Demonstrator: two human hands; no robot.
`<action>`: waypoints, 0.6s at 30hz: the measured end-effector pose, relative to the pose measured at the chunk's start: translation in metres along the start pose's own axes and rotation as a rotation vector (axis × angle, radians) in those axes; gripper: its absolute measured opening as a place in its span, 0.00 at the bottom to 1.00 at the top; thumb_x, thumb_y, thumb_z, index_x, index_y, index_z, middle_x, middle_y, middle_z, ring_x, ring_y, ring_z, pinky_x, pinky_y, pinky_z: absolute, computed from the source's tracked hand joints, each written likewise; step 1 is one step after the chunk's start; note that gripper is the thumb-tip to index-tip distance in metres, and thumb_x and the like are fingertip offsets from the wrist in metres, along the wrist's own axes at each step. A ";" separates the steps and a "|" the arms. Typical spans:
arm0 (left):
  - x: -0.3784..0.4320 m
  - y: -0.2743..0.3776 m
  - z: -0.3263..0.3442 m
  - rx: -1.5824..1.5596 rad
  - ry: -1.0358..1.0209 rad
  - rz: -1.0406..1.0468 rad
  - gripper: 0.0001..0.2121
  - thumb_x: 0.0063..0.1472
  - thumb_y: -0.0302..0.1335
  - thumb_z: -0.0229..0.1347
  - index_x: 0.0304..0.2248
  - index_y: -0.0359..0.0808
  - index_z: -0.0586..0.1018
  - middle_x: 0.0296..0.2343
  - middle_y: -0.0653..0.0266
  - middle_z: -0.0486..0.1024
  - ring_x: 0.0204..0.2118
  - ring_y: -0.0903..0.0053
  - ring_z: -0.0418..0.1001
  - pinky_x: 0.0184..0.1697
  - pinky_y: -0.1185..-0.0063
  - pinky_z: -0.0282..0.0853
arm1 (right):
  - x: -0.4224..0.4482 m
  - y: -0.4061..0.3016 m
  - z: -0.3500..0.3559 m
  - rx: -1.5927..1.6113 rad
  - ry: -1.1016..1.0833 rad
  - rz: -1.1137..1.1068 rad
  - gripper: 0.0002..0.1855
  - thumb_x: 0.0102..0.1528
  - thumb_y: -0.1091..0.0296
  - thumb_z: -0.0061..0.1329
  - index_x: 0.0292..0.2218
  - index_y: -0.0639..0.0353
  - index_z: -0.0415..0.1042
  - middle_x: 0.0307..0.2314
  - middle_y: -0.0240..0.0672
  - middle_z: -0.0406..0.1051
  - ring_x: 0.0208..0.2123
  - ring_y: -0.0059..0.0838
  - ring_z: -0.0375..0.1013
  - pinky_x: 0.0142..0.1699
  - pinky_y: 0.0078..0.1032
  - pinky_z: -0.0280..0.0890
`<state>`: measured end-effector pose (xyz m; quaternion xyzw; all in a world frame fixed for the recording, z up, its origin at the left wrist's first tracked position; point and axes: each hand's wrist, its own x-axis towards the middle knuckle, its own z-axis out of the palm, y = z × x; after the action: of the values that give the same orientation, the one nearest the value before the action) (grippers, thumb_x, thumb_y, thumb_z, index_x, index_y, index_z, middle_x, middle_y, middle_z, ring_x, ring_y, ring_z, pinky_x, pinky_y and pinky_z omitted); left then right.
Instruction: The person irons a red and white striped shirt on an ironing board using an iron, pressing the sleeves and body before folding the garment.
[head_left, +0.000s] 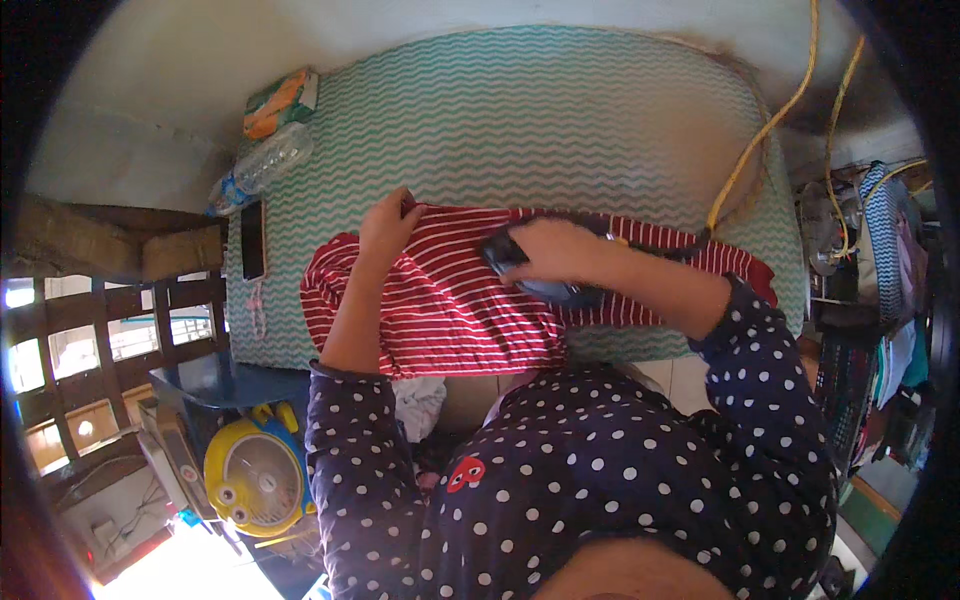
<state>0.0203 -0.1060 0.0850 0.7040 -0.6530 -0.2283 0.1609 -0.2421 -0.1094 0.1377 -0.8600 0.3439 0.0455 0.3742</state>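
Note:
A red garment with white stripes (457, 322) is spread across a padded surface covered in green-and-white zigzag cloth (510, 120). My left hand (386, 229) pinches the garment's far edge near its left side. A dark clothes iron (574, 295) rests on the middle of the garment, and my right hand (566, 251) is closed around its handle. My hand hides part of the iron. Creases run through the fabric left of the iron. From the back of the iron, a yellow cord (739, 169) rises to the upper right.
A smartphone (253, 240), a plastic bottle (274, 161) and an orange-and-green packet (281, 103) lie along the surface's left edge. A yellow toy-shaped fan (259, 476) stands at the lower left, beside a blue plastic stool or table (232, 382). Shelving with folded cloth (881, 240) is at right.

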 end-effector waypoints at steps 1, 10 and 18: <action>-0.002 0.001 0.000 0.050 0.038 -0.015 0.12 0.50 0.35 0.54 0.28 0.34 0.70 0.22 0.55 0.72 0.26 0.60 0.70 0.28 0.69 0.63 | 0.014 0.002 -0.008 0.062 0.061 -0.073 0.27 0.42 0.47 0.49 0.32 0.65 0.68 0.26 0.48 0.69 0.30 0.44 0.70 0.37 0.38 0.63; -0.036 0.035 0.017 0.453 0.413 0.279 0.08 0.50 0.30 0.52 0.29 0.38 0.70 0.24 0.63 0.70 0.30 0.65 0.69 0.32 0.68 0.61 | 0.032 0.029 -0.007 -0.007 -0.098 0.097 0.27 0.39 0.47 0.51 0.31 0.64 0.71 0.27 0.49 0.70 0.30 0.42 0.70 0.36 0.35 0.63; -0.115 0.124 0.114 0.186 -0.080 0.863 0.16 0.46 0.26 0.48 0.38 0.33 0.67 0.37 0.57 0.66 0.42 0.65 0.64 0.43 0.71 0.61 | -0.127 0.071 -0.004 -0.021 -0.097 0.162 0.26 0.42 0.48 0.50 0.33 0.63 0.69 0.27 0.50 0.69 0.32 0.46 0.69 0.38 0.36 0.63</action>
<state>-0.1506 0.0040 0.0664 0.3688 -0.9107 -0.1075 0.1518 -0.3840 -0.0756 0.1401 -0.8300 0.3932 0.1209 0.3767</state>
